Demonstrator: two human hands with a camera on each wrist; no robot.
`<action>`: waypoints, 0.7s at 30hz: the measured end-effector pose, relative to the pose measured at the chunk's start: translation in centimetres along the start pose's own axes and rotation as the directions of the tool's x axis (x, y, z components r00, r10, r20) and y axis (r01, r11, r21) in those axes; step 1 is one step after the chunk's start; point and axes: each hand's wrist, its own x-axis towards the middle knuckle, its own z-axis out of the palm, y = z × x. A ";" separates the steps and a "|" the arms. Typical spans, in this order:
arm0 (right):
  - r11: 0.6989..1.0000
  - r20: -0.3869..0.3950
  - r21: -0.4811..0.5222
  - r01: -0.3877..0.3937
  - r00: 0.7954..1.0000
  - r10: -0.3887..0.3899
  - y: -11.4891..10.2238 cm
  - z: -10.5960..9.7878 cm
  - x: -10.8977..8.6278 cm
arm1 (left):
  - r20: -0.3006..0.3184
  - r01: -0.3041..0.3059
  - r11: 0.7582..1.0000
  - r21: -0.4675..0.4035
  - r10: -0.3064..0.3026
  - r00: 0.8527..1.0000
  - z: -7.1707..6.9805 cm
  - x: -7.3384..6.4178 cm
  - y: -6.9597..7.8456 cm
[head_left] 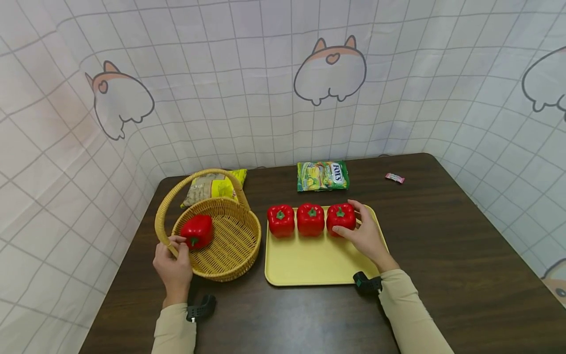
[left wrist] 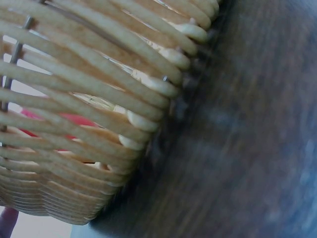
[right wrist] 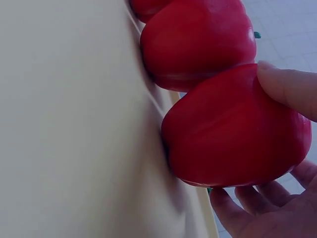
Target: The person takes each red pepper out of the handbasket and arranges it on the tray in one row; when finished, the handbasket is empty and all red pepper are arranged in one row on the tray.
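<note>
The right hand (head_left: 364, 233) grasps the end pepper (head_left: 341, 217), thumb on one side and fingers on the other, at the far edge of the tray (head_left: 309, 265); whether the pepper rests on the tray or sits barely off it, I cannot tell. Just left of that grip stands the middle pepper (head_left: 310, 221), and beyond it the outer pepper (head_left: 280, 222). The left hand (head_left: 172, 263) holds the basket (head_left: 247, 269) at the foot of its handle (head_left: 164, 209), and right beside those fingers, inside the basket, the loose pepper (head_left: 197, 230) lies on its side. The step in hand looks to be taking hold of a pepper at the row's end. If it is meant for the basket, the next move calls for a straight lift clear of the middle pepper, then a carry leftward, with the left hand steadying the basket
</note>
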 end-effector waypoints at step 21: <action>1.000 0.029 0.014 0.022 0.999 -0.023 -0.2 0.1 -0.1 | -0.001 0.007 1.000 -0.003 -0.007 1.000 0.0 0.1 1.5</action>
